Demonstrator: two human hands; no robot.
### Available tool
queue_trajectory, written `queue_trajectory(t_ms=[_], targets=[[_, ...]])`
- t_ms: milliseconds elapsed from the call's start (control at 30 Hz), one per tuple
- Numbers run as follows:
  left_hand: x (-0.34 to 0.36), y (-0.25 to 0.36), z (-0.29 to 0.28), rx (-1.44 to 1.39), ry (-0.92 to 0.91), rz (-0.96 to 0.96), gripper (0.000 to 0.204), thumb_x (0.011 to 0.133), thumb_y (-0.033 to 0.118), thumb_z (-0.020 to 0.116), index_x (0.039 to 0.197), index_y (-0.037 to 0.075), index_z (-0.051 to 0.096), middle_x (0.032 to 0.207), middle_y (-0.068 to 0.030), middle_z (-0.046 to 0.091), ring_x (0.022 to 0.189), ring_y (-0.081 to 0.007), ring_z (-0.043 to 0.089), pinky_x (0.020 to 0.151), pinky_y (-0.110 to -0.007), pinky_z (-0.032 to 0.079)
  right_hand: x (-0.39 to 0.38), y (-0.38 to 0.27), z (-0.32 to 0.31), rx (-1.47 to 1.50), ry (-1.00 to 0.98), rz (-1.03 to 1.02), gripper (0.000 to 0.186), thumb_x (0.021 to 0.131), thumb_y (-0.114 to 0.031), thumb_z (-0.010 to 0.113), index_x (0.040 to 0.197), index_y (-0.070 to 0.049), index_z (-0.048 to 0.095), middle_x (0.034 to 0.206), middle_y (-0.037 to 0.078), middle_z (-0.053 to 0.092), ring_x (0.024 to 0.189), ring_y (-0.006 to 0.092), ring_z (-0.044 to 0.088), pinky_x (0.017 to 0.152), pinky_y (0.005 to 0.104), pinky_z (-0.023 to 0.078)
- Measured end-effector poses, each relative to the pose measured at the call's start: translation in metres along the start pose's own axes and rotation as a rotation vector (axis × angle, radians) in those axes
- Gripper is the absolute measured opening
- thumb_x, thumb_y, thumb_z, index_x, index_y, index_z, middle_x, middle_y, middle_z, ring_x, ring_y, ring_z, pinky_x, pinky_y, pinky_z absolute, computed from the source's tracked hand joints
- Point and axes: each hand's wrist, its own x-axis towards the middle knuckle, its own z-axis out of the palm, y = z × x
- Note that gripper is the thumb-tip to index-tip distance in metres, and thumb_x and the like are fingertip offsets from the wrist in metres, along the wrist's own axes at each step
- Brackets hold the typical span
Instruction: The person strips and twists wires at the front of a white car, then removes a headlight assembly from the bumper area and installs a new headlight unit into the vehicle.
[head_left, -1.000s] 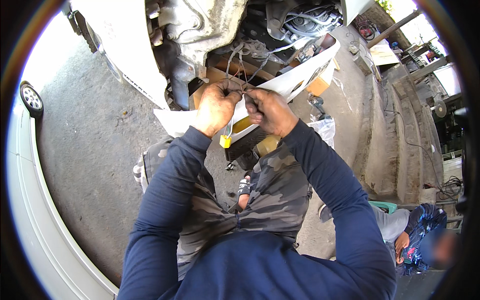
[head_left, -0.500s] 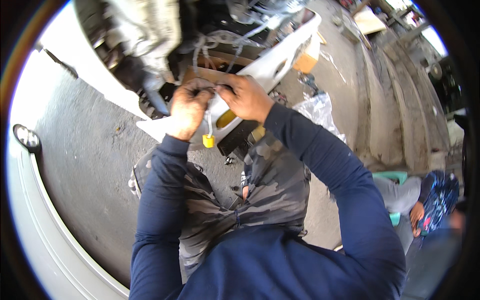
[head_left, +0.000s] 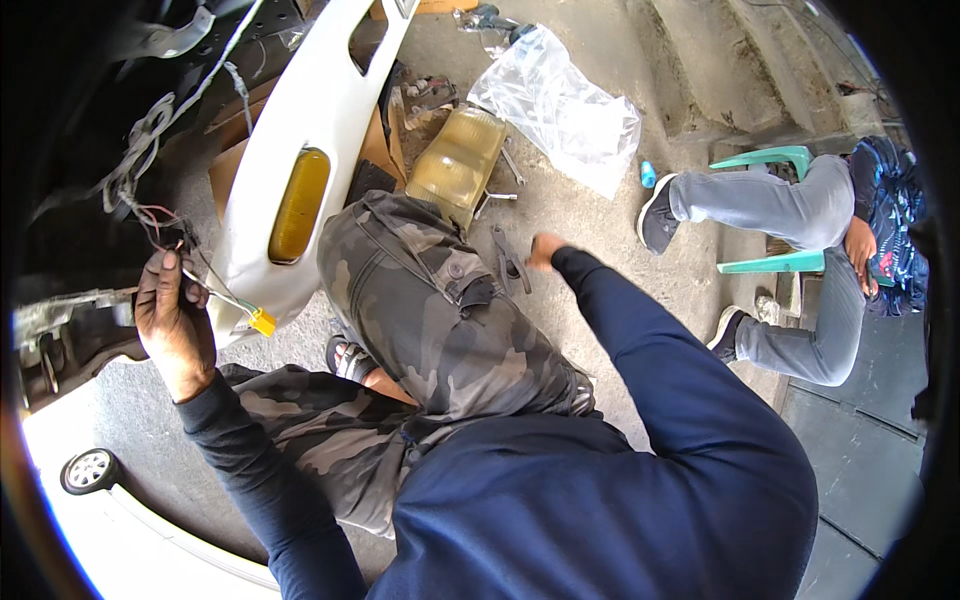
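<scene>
Thin wires [head_left: 215, 285] are pinched between the thumb and fingers of my left hand [head_left: 175, 325], beside the white car bumper [head_left: 262, 140]. From them hangs a yellow plug connector [head_left: 262, 321]. A bundle of pale wrapped wiring [head_left: 140, 150] runs upward from this spot into the dark front of the car. My right hand [head_left: 543, 251] is stretched out low over the floor on the right, its fingers mostly hidden and blurred. Just left of it lies a grey tool like pliers [head_left: 510, 262], its handles spread; I cannot tell whether the hand touches it.
A yellowed headlight [head_left: 458, 160] lies past my knee, with a wrench [head_left: 513, 165] beside it. Clear plastic sheeting [head_left: 565, 110] and a small blue container [head_left: 648, 174] are on the floor. At right, a person sits on a green chair [head_left: 775, 263]. A wheel [head_left: 90, 470] shows lower left.
Both hands were together at the wires; now the right has let go and reached far right toward the floor. My left keeps the wires. The view has swung right.
</scene>
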Motion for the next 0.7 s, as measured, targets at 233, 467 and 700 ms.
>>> queue_trajectory(t_ms=[233, 467, 700], targets=[[0.005, -0.003, 0.001, 0.064, 0.006, -0.038, 0.012, 0.104, 0.014, 0.064, 0.111, 0.006, 0.069, 0.096, -0.0020, 0.069, 0.066, -0.0057, 0.047, 0.060, -0.020, 0.038, -0.029, -0.055, 0.080, 0.266, 0.244, 0.172, 0.091, 0.086, -0.039, 0.081, 0.147, 0.004, 0.029, 0.145, 0.030, 0.045, 0.127, 0.0449, 0.060, 0.106, 0.0466, 0.052], [0.004, 0.001, 0.019, 0.167, 0.028, -0.031, 0.010, 0.105, 0.015, 0.061, 0.104, 0.006, 0.066, 0.089, -0.0009, 0.065, 0.066, -0.0069, 0.049, 0.060, -0.020, 0.038, 0.010, -0.058, 0.055, 0.479, 0.207, 0.359, 0.061, 0.089, -0.014, 0.067, 0.140, 0.008, 0.042, 0.128, 0.035, 0.063, 0.113, 0.0393, 0.070, 0.092, 0.0432, 0.060], [-0.002, 0.005, 0.023, 0.220, -0.004, 0.030, 0.013, 0.104, 0.016, 0.063, 0.095, 0.007, 0.067, 0.083, 0.0016, 0.064, 0.064, -0.0068, 0.050, 0.060, -0.021, 0.039, -0.073, -0.045, -0.055, 1.439, 0.167, -0.047, 0.027, 0.093, -0.027, 0.073, 0.098, -0.002, 0.065, 0.075, 0.005, 0.062, 0.057, 0.0158, 0.058, 0.049, 0.0336, 0.047]])
